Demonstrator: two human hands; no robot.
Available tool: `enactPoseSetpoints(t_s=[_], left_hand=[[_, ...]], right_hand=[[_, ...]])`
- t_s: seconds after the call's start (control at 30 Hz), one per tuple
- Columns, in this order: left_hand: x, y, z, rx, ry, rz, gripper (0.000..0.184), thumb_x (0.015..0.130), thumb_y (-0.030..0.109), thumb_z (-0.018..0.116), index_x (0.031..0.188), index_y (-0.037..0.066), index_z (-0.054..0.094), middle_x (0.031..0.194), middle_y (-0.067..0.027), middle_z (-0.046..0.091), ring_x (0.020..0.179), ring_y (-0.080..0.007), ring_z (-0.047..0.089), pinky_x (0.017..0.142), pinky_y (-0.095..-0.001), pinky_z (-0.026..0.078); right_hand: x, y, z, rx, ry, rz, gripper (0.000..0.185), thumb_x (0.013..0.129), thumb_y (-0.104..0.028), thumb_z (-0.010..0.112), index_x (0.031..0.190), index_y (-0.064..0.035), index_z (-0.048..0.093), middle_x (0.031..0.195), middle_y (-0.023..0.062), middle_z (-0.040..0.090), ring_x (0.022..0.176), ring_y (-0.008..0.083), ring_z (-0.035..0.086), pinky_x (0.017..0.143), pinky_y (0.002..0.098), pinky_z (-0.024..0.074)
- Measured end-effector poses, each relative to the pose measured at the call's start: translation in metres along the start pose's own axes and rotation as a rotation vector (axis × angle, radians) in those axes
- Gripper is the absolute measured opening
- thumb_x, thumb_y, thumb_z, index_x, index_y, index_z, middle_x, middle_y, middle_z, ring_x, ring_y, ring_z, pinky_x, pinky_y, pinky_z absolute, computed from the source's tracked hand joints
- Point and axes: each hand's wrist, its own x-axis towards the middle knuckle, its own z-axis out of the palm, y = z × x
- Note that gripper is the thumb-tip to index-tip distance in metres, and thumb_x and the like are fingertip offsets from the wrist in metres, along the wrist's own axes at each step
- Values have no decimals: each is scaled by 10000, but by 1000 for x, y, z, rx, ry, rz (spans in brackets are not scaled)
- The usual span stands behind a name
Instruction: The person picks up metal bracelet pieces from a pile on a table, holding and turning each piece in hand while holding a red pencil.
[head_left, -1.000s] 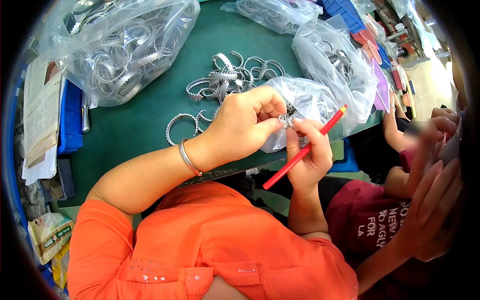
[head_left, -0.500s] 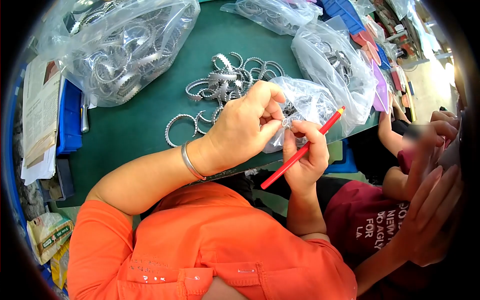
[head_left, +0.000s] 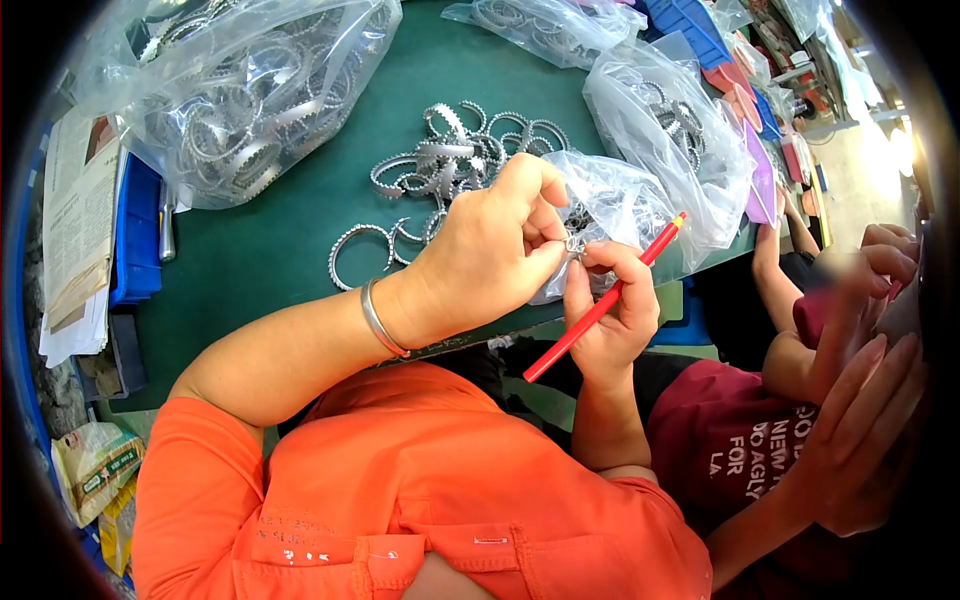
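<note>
Between the fingertips of both bare hands, above the near edge of the green table [head_left: 270, 270], sits a small silvery piece [head_left: 573, 245], too tiny for its shape to be made out. The left hand [head_left: 492, 240] pinches it narrowly between thumb and forefinger; the right hand [head_left: 612, 310] meets it from the other side with its own thumb and forefinger, a red pencil [head_left: 598, 307] lying slantwise through the same grip. Close two-handed fingerwork on that piece appears to be the step in hand, and the next move would seem to call for a light, steady pinch, with the pencil held clear. Just behind the fingers is a clear bag [head_left: 630, 190] of metal parts. Beyond the left hand lies a heap of toothed rings [head_left: 447, 152], with a separate ring [head_left: 360, 228] nearer its wrist. Farther out, a large bag [head_left: 270, 110] holds more rings, and a blue bin [head_left: 140, 240] stands at the left.
</note>
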Motion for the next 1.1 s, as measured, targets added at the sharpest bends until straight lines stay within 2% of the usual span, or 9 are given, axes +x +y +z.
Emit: enactPoseSetpoints(t_s=[0.23,0.33,0.4,0.5,0.67,0.77,0.83,0.93,1.1], left_hand=[[3,4,-6,-8,-77,-96,239,754,-62,602,935,7,460,794,-47,614,761,-78,607,627,-212,483],[8,4,-11,-86,-146,-18,199,767,-53,595,937,-6,504,795,-83,627,735,-135,628,629,-235,484],[15,-2,-16,303,-201,325,218,746,-36,586,956,-9,534,796,-133,598,695,-242,614,613,-295,483],[12,-11,-13,626,-269,327,197,715,-2,568,910,-3,545,787,-164,536,692,-326,565,607,-356,472],[13,-14,-2,699,-362,260,134,717,33,542,846,0,544,767,-149,508,690,-319,559,594,-376,466],[16,-11,-5,636,-363,264,105,711,27,550,811,-6,559,737,-153,510,679,-330,551,592,-370,469],[19,0,-4,517,-246,378,85,751,3,566,831,-8,592,752,-138,543,668,-271,582,577,-320,473],[6,30,-2,-125,-75,38,209,807,4,606,1013,-23,581,902,-68,609,783,-107,611,657,-228,490],[-7,37,-8,-267,-180,-2,307,739,-30,665,1033,-25,575,900,-64,614,787,-121,614,678,-234,508]], right_hand=[[-2,2,-4,14,-26,43,229,701,82,664,898,17,566,824,93,604,678,127,566,618,224,460],[-2,0,-5,122,89,194,192,745,71,638,914,33,555,819,52,597,714,84,550,670,195,443],[0,-2,-5,202,126,267,197,750,78,626,925,31,549,813,55,594,716,87,553,679,197,444],[5,-8,-6,362,175,369,184,778,83,578,948,32,532,793,65,585,714,100,567,688,214,461],[14,-8,-13,733,216,546,140,832,27,538,971,33,528,755,71,570,676,131,562,648,239,476],[17,-10,-20,855,189,600,166,863,-40,538,1012,30,519,743,79,554,668,140,539,638,254,460],[19,-12,-23,978,169,593,172,873,-61,532,1018,30,517,739,81,546,664,139,525,635,261,447],[17,-23,-21,943,134,548,181,881,-78,530,1023,33,518,736,76,543,672,130,514,638,259,436],[4,-29,-9,696,39,321,171,870,-29,538,1029,35,535,880,84,576,747,102,536,693,219,426]])
